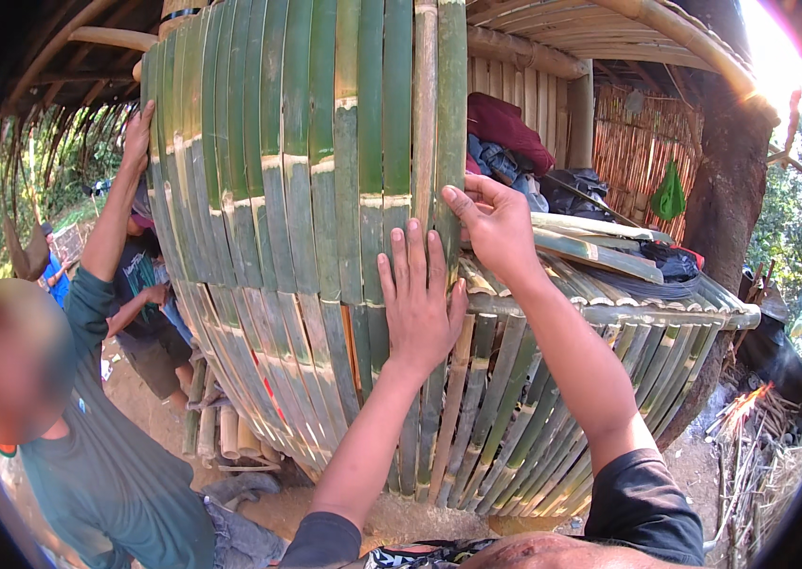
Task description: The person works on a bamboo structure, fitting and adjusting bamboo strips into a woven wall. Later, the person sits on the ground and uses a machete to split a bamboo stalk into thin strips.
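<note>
In front of me stands a tall wall of green split-bamboo slats (297, 228), set upright side by side. My left hand (417, 308) presses flat against the slats near the wall's right side, fingers stretched upward and apart. Close by, my right hand (496, 228) is closed at the right edge of the outermost bamboo slat (451, 104), its thumb on the front face. The other fingers curl around behind and are partly hidden. A paler, browner slat (425, 104) runs just left of that one.
At the left, a co-worker's raised hand (138, 137) touches the wall's far edge. Right of the wall, a bamboo ledge (600, 311) carries split bamboo pieces (600, 254), a maroon cloth bundle (507, 128) and black plastic. A small fire (752, 398) burns beyond a tree trunk (728, 180).
</note>
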A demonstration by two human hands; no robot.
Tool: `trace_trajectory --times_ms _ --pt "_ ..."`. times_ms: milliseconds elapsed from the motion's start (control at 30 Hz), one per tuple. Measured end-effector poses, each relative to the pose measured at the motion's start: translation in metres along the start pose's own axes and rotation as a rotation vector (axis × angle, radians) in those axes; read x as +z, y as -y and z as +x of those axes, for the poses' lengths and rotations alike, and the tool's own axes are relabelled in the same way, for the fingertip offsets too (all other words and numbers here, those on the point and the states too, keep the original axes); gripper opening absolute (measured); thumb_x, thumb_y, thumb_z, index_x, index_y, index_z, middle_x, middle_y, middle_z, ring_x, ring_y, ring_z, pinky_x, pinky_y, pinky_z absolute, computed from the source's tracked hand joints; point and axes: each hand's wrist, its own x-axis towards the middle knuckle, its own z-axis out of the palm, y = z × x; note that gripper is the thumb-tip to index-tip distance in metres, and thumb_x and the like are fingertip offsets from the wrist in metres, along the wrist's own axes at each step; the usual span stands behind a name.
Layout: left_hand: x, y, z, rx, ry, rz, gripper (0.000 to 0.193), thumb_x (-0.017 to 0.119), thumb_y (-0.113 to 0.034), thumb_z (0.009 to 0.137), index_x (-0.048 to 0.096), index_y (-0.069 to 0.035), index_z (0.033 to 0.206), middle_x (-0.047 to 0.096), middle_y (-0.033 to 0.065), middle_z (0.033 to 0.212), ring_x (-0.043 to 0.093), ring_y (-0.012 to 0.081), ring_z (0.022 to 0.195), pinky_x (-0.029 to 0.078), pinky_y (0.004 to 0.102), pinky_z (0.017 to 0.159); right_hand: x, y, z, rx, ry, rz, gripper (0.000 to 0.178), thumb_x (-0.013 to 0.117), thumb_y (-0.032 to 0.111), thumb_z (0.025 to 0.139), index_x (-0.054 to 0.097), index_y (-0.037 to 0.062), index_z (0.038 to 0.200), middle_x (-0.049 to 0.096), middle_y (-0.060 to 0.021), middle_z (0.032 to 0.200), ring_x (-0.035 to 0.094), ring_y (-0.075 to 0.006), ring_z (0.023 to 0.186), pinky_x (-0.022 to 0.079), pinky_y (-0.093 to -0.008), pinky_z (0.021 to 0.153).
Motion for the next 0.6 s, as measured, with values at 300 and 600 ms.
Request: trace_trajectory --times_ms 300,600 --pt "0.002 0.001 -0.001 0.008 0.003 0.014 0.072 0.054 -0.027 0.101 0.027 0.004 0.16 0.017 0.0259 0.169 0.013 0.0447 0.158 0.009 0.0624 0.125 0.0 -0.003 0.0 0.038 -0.011 0.034 0.027 0.077 0.02 0.096 0.074 -0.005 0.105 0.065 0.0019 0.074 0.051 -0.003 0.067 0.041 -0.0239 0.056" --pt "-0.008 0.006 0.004 0.034 -0.096 -0.09 0.062 0.052 -0.021 0.101 0.037 0.003 0.157 0.029 0.024 0.166 0.021 0.0436 0.156 0.014 0.0603 0.124 0.003 0.003 -0.002 0.022 -0.046 -0.029 0.028 0.077 0.02 0.095 0.074 -0.0063 0.102 0.066 0.0017 0.075 0.052 -0.0024 0.068 0.043 -0.0238 0.058"
